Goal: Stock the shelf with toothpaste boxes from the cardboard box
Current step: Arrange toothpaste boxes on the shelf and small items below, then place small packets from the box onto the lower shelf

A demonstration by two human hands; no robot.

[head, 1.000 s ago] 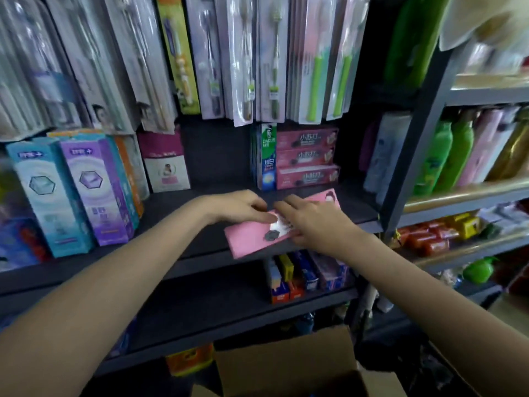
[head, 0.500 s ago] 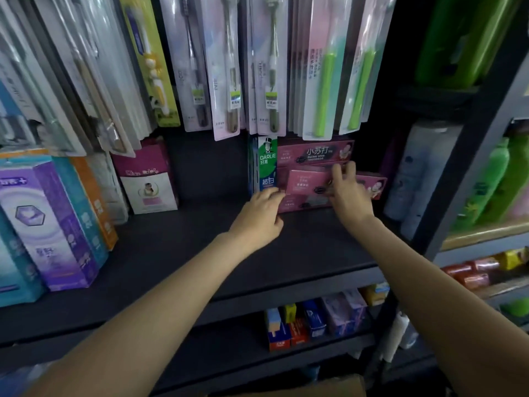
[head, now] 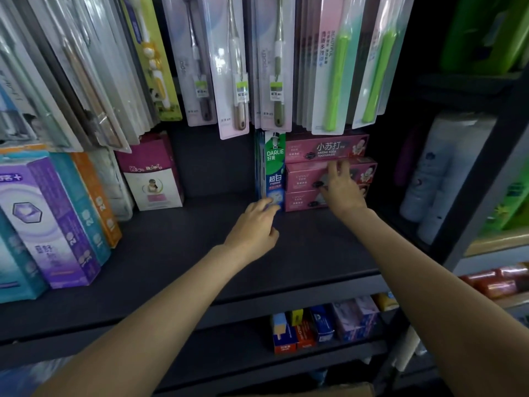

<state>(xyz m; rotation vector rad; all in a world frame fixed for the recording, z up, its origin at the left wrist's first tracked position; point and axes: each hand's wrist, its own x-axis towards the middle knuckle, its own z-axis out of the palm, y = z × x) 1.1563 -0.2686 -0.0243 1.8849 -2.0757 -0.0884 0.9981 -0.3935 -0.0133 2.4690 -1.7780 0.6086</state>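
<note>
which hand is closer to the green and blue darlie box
Left. The left hand reaches the foot of the upright Darlie box, fingertips at its bottom edge. The right hand is off to the box's right, spread on the pink toothpaste boxes.

A second ago you held the flat pink toothpaste box [head: 307,177] in both hands over the dark shelf's [head: 200,253] front edge; now it lies at the back in the pink stack, beside the upright green-and-blue box [head: 275,170]. Your right hand [head: 342,190] now rests spread-fingered on its front, and your left hand [head: 253,227] has let go, fingertips by the upright box's foot.
</note>
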